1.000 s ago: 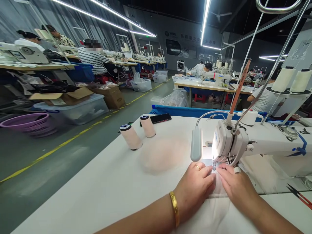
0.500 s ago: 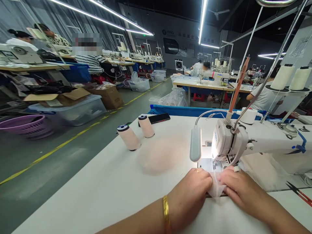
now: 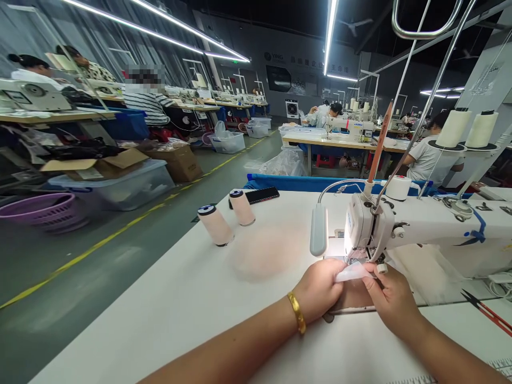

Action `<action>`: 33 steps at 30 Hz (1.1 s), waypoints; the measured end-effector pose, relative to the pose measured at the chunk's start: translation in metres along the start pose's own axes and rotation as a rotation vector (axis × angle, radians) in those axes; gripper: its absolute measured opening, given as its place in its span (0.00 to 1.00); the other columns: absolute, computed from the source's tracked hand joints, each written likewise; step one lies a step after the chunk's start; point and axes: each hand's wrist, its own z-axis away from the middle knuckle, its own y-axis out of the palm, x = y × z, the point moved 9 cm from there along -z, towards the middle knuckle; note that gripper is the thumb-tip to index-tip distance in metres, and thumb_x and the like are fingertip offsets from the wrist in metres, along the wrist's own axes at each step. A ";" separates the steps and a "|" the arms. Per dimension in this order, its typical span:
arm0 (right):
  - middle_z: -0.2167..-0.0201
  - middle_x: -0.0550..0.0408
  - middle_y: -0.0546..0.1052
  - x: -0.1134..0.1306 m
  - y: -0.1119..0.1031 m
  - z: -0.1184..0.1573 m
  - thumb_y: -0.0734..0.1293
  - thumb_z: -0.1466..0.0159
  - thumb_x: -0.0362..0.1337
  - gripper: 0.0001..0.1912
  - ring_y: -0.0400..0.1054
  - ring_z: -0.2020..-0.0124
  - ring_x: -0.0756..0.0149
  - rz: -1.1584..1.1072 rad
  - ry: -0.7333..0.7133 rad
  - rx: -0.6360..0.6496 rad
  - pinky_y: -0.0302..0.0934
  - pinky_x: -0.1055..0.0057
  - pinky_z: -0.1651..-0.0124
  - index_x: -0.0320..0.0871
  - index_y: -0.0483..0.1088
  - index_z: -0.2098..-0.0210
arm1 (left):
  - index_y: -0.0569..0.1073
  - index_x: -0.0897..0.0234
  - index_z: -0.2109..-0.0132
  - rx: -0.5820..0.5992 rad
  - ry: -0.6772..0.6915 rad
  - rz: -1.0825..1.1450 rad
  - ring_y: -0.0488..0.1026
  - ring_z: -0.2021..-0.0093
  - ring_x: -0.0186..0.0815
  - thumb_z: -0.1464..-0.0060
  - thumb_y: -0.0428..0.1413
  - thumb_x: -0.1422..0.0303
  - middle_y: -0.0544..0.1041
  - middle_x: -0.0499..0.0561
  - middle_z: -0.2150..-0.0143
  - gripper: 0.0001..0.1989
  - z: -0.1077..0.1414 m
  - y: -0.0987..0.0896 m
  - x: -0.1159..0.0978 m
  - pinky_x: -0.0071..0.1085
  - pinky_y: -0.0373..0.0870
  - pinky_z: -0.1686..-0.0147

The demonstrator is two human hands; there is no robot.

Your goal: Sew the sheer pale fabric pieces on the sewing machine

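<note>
Over there, the left hand [image 3: 323,285] and right hand [image 3: 394,296] pinch sheer white fabric [image 3: 351,273] by the sewing machine [image 3: 358,224]; I'd keep tension light and even.

The cloth strip [image 3: 352,272] looks sheer, thin and smooth. The sewing machine [image 3: 357,224] wears glossy white paint; the bracelet [image 3: 296,313] is polished yellow metal. The tabletop [image 3: 176,304] is smooth with a soft sheen, the 2 thread spools [image 3: 216,226] matt. The slotted basket [image 3: 52,214] is plastic, the open carton [image 3: 96,164] matt cardboard, the storage bin [image 3: 134,188] translucent plastic.
</note>
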 end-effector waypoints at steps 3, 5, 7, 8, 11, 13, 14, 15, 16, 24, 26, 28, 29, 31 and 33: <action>0.63 0.54 0.83 0.003 -0.002 0.001 0.60 0.27 0.35 0.12 0.79 0.61 0.60 -0.009 -0.011 -0.044 0.71 0.67 0.59 0.48 0.76 0.55 | 0.70 0.61 0.72 -0.015 -0.006 0.006 0.73 0.68 0.37 0.50 0.49 0.78 0.75 0.47 0.71 0.08 -0.002 0.001 0.006 0.30 0.68 0.66; 0.64 0.54 0.83 0.005 -0.003 0.001 0.60 0.27 0.35 0.12 0.79 0.62 0.60 -0.019 -0.018 -0.063 0.71 0.68 0.60 0.48 0.76 0.56 | 0.69 0.62 0.73 -0.018 -0.006 0.019 0.72 0.69 0.36 0.50 0.50 0.77 0.74 0.48 0.71 0.08 -0.003 0.002 0.008 0.29 0.67 0.67; 0.64 0.55 0.82 0.006 -0.004 0.001 0.60 0.27 0.35 0.12 0.79 0.63 0.61 -0.034 -0.018 -0.072 0.71 0.68 0.61 0.48 0.76 0.56 | 0.68 0.62 0.75 -0.010 -0.006 0.042 0.72 0.69 0.35 0.49 0.51 0.76 0.73 0.47 0.72 0.09 -0.004 0.003 0.008 0.28 0.66 0.68; 0.64 0.55 0.82 0.006 -0.004 0.001 0.60 0.27 0.35 0.12 0.79 0.63 0.61 -0.041 -0.018 -0.074 0.71 0.68 0.62 0.48 0.76 0.56 | 0.68 0.62 0.75 -0.006 -0.007 0.055 0.72 0.70 0.35 0.49 0.52 0.76 0.72 0.47 0.72 0.09 -0.004 0.004 0.008 0.27 0.66 0.69; 0.64 0.55 0.82 0.006 -0.005 0.001 0.60 0.27 0.35 0.12 0.79 0.63 0.61 -0.045 -0.023 -0.070 0.70 0.69 0.63 0.48 0.76 0.57 | 0.70 0.62 0.76 0.002 -0.015 0.096 0.72 0.70 0.33 0.49 0.56 0.74 0.72 0.46 0.72 0.08 -0.004 0.005 0.007 0.26 0.65 0.70; 0.65 0.55 0.82 0.005 -0.004 0.002 0.60 0.27 0.35 0.11 0.78 0.64 0.61 -0.034 -0.027 -0.054 0.69 0.69 0.64 0.48 0.75 0.58 | 0.72 0.62 0.75 0.004 -0.020 0.120 0.72 0.70 0.33 0.49 0.59 0.72 0.72 0.45 0.71 0.08 -0.003 0.004 0.007 0.26 0.65 0.70; 0.66 0.56 0.81 0.005 -0.003 0.002 0.60 0.27 0.35 0.11 0.78 0.65 0.61 -0.028 -0.028 -0.039 0.69 0.69 0.64 0.48 0.74 0.58 | 0.72 0.63 0.75 0.004 -0.021 0.129 0.71 0.70 0.32 0.48 0.60 0.71 0.72 0.45 0.71 0.09 -0.003 0.004 0.007 0.26 0.65 0.70; 0.67 0.56 0.81 0.005 -0.003 0.002 0.60 0.27 0.35 0.11 0.77 0.66 0.61 -0.022 -0.029 -0.022 0.68 0.68 0.65 0.47 0.74 0.58 | 0.72 0.63 0.76 0.004 -0.025 0.136 0.71 0.71 0.32 0.48 0.61 0.70 0.72 0.45 0.71 0.10 -0.002 0.004 0.007 0.26 0.65 0.71; 0.67 0.56 0.80 0.005 -0.002 0.002 0.60 0.27 0.35 0.10 0.76 0.67 0.62 -0.018 -0.030 -0.004 0.68 0.68 0.65 0.47 0.73 0.59 | 0.71 0.63 0.77 0.003 -0.026 0.142 0.70 0.71 0.31 0.47 0.61 0.70 0.71 0.45 0.71 0.12 -0.001 0.004 0.007 0.26 0.64 0.71; 0.68 0.57 0.76 0.027 0.015 0.011 0.57 0.26 0.33 0.11 0.70 0.67 0.62 0.066 -0.241 0.371 0.63 0.64 0.57 0.47 0.64 0.65 | 0.74 0.62 0.75 -0.121 0.351 -0.166 0.66 0.69 0.35 0.37 0.56 0.70 0.72 0.48 0.71 0.16 0.026 0.001 -0.030 0.33 0.60 0.66; 0.71 0.59 0.73 0.034 0.019 0.016 0.57 0.26 0.33 0.12 0.67 0.68 0.64 0.119 -0.316 0.459 0.62 0.61 0.51 0.46 0.62 0.67 | 0.77 0.61 0.71 -0.147 0.408 -0.197 0.70 0.65 0.36 0.36 0.57 0.71 0.78 0.49 0.66 0.13 0.035 0.001 -0.039 0.36 0.63 0.60; 0.71 0.61 0.71 0.037 0.019 0.018 0.57 0.26 0.31 0.12 0.66 0.68 0.65 0.144 -0.342 0.491 0.60 0.60 0.44 0.46 0.61 0.68 | 0.78 0.61 0.65 -0.137 0.459 -0.199 0.72 0.64 0.35 0.36 0.56 0.74 0.81 0.47 0.64 0.10 0.043 0.002 -0.045 0.39 0.63 0.56; 0.71 0.61 0.71 0.038 0.018 0.019 0.57 0.27 0.31 0.12 0.65 0.69 0.66 0.150 -0.345 0.497 0.59 0.60 0.42 0.46 0.61 0.67 | 0.78 0.61 0.63 -0.131 0.480 -0.202 0.72 0.65 0.34 0.36 0.55 0.76 0.81 0.46 0.64 0.09 0.046 0.004 -0.048 0.40 0.63 0.55; 0.72 0.62 0.70 0.038 0.018 0.020 0.58 0.27 0.30 0.12 0.64 0.70 0.66 0.162 -0.342 0.512 0.58 0.61 0.41 0.47 0.61 0.67 | 0.77 0.62 0.64 -0.137 0.501 -0.218 0.71 0.68 0.33 0.37 0.54 0.78 0.81 0.45 0.67 0.10 0.050 0.005 -0.050 0.40 0.63 0.55; 0.72 0.61 0.70 0.036 0.020 0.021 0.58 0.28 0.29 0.11 0.64 0.70 0.66 0.180 -0.329 0.534 0.58 0.61 0.44 0.47 0.60 0.67 | 0.75 0.62 0.66 -0.160 0.508 -0.238 0.70 0.70 0.32 0.36 0.53 0.78 0.80 0.44 0.68 0.11 0.051 0.004 -0.051 0.40 0.63 0.56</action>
